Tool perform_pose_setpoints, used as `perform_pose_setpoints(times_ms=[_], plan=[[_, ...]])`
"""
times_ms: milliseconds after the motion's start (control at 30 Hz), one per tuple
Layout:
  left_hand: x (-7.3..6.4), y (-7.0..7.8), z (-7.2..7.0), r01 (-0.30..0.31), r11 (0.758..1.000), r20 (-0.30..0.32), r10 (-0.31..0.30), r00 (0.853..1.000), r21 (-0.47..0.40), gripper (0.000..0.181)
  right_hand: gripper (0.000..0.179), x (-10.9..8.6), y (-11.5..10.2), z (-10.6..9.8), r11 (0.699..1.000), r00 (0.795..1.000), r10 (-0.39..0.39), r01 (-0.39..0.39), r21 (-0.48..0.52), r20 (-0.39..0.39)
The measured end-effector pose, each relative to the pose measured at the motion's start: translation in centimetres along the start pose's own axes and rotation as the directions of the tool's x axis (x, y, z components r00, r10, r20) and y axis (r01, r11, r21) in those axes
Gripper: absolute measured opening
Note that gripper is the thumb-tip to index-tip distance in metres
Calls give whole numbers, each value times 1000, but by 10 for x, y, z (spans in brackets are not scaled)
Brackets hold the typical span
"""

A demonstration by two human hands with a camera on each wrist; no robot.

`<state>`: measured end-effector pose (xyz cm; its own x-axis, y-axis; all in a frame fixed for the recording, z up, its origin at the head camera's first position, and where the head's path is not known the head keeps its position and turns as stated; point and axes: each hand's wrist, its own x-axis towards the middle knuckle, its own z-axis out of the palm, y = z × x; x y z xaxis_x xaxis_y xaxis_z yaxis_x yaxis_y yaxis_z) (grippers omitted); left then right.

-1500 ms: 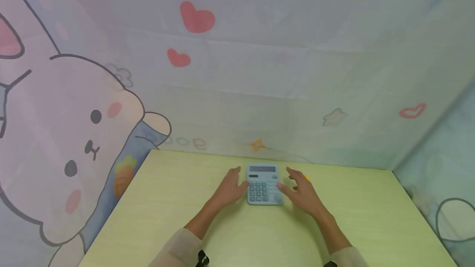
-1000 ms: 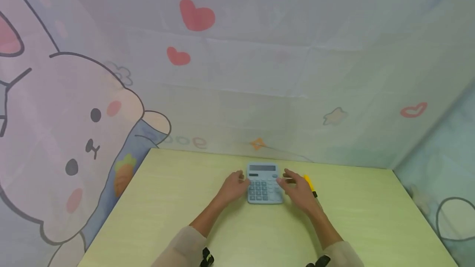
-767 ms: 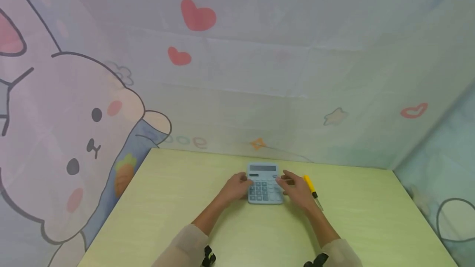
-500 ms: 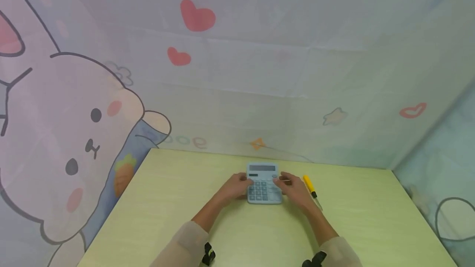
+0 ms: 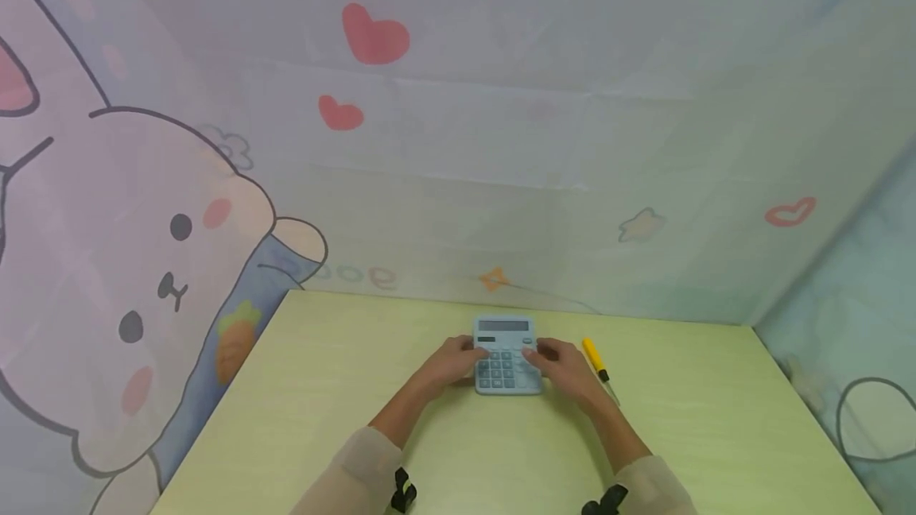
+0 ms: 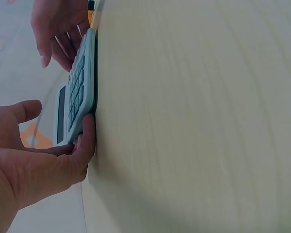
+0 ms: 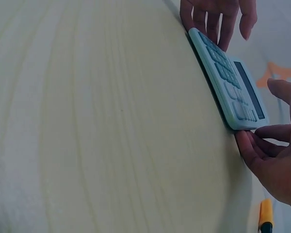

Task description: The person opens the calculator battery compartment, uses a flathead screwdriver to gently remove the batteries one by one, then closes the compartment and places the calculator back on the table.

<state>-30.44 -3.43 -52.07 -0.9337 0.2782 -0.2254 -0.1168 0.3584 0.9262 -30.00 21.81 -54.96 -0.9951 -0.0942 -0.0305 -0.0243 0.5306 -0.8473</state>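
Observation:
A light blue calculator (image 5: 506, 358) lies face up near the table's back edge, its screen away from me. At its left side is my left hand (image 5: 451, 364), whose fingers (image 6: 88, 132) touch the edge in the left wrist view while the thumb stands raised off the keys. My right hand (image 5: 568, 372) is at the opposite side. Its fingertips (image 7: 242, 141) meet the calculator's edge in the right wrist view, thumb also lifted above. A yellow-handled screwdriver (image 5: 595, 359) with a black collar lies just right of my right hand.
The pale wooden table (image 5: 343, 388) ends at a cloth backdrop (image 5: 458, 181) printed with a rabbit and hearts. Another cloth (image 5: 859, 324) hangs along the right side. Dark bands sit at both sleeve cuffs.
Both hands have closed in from either side until their fingers meet the calculator's edges. The screwdriver, mostly hidden behind the right hand before, shows fully. The calculator has stayed in place.

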Motion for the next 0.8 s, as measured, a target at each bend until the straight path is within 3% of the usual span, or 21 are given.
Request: perform_pose_setpoints(times_ms=[800], plan=[[0, -2, 3, -5, 1000, 12, 5, 1000, -13, 63, 65, 7, 5, 2, 999, 1000, -1, 1, 45, 3]])
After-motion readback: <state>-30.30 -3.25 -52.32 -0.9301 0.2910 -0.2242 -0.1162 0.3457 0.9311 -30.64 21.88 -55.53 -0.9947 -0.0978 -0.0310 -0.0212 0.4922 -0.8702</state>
